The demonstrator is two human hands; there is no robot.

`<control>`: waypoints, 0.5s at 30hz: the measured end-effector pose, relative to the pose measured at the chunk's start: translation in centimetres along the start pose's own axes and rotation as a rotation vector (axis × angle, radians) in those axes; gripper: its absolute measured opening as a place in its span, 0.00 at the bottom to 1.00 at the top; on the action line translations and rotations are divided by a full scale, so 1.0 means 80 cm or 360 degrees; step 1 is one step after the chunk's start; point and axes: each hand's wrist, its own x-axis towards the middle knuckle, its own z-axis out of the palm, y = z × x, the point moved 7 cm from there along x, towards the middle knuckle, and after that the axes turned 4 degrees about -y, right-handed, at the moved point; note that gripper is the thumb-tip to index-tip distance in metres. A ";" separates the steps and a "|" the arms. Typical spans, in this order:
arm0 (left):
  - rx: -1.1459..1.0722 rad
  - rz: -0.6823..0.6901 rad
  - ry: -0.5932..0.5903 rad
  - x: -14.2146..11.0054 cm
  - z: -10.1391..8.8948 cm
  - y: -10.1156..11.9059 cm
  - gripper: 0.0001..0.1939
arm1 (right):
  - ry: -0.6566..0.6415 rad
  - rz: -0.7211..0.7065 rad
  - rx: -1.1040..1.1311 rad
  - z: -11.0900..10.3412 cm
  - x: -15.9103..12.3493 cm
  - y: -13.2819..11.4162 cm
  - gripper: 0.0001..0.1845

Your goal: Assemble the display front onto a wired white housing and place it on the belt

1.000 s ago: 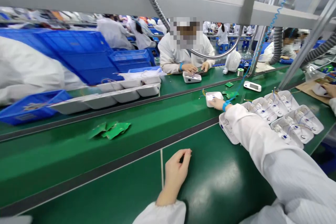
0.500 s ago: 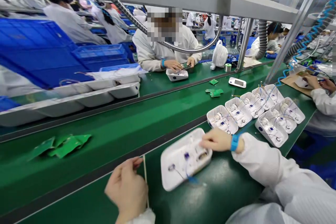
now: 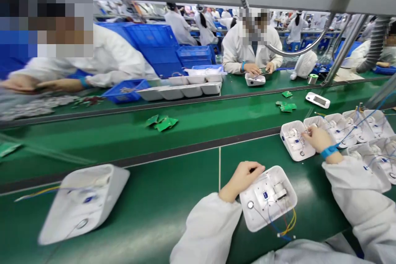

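Note:
A white plastic housing [image 3: 256, 213] lies open side up in front of me, with a small blue part, a round disc on a lead, and blue and yellow wires hanging over its near edge. My left hand [image 3: 244, 178] has its fingers curled at the housing's far left rim. Further right, my right hand [image 3: 320, 139] reaches to the nearest of several similar housings. Its fingers are pinched together at the right wall of that wired housing [image 3: 291, 149]. Whether they hold the wall or a wire is hard to make out.
Another wired housing [image 3: 107, 210] lies at the left. Green circuit boards [image 3: 163, 123] and a white device with a screen [image 3: 318, 100] lie on the green strip beyond. Across it, two co-workers sit near a blue bin [image 3: 125, 95], white housings [image 3: 185, 91] and a white fan [image 3: 305, 66].
My right hand has left the near housing and moved to the row at the right. My left hand now meets the near housing's rim. The view has turned left, showing another housing and co-worker.

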 end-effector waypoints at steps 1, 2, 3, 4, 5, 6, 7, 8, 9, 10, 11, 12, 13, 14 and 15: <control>0.0008 0.0008 -0.0020 -0.001 0.002 0.002 0.20 | -0.0046 -0.0029 -0.0026 0.004 0.013 0.000 0.17; -0.0005 0.0012 -0.0032 -0.002 0.002 0.003 0.20 | -0.0080 -0.0074 -0.0036 0.008 0.022 -0.002 0.16; -0.0041 0.0017 -0.0054 -0.003 0.003 0.004 0.20 | -0.0106 -0.0117 -0.0059 0.010 0.029 -0.006 0.15; -0.0088 0.0023 -0.0102 -0.004 0.005 0.004 0.19 | -0.0129 -0.0155 -0.0085 0.012 0.032 -0.010 0.14; -0.0132 0.0039 -0.0181 -0.005 0.010 0.006 0.19 | -0.0144 -0.0184 -0.0115 0.014 0.033 -0.015 0.13; -0.0163 0.0069 -0.0285 -0.007 0.018 0.008 0.19 | -0.0151 -0.0203 -0.0145 0.014 0.034 -0.020 0.12; -0.0174 0.0112 -0.0388 -0.008 0.027 0.011 0.19 | -0.0151 -0.0214 -0.0174 0.013 0.033 -0.025 0.11; -0.0168 0.0167 -0.0470 -0.010 0.038 0.014 0.20 | -0.0145 -0.0220 -0.0201 0.012 0.031 -0.030 0.10; -0.0150 0.0231 -0.0528 -0.012 0.048 0.018 0.20 | -0.0137 -0.0222 -0.0225 0.010 0.029 -0.036 0.10; -0.0122 0.0302 -0.0556 -0.014 0.059 0.023 0.20 | -0.0130 -0.0220 -0.0247 0.008 0.027 -0.043 0.11; -0.0092 0.0373 -0.0546 -0.015 0.069 0.028 0.20 | -0.0122 -0.0220 -0.0266 0.005 0.024 -0.050 0.11; -0.0054 0.0442 -0.0486 -0.016 0.076 0.033 0.19 | -0.0114 -0.0225 -0.0282 0.003 0.020 -0.060 0.12; -0.0008 0.0517 -0.0379 -0.017 0.080 0.040 0.18 | -0.0107 -0.0235 -0.0294 0.000 0.015 -0.071 0.12; 0.0050 0.0603 -0.0233 -0.019 0.080 0.047 0.15 | -0.0100 -0.0252 -0.0302 -0.003 0.011 -0.084 0.13; 0.0123 0.0702 -0.0044 -0.023 0.074 0.057 0.13 | -0.0096 -0.0277 -0.0304 -0.006 0.005 -0.100 0.13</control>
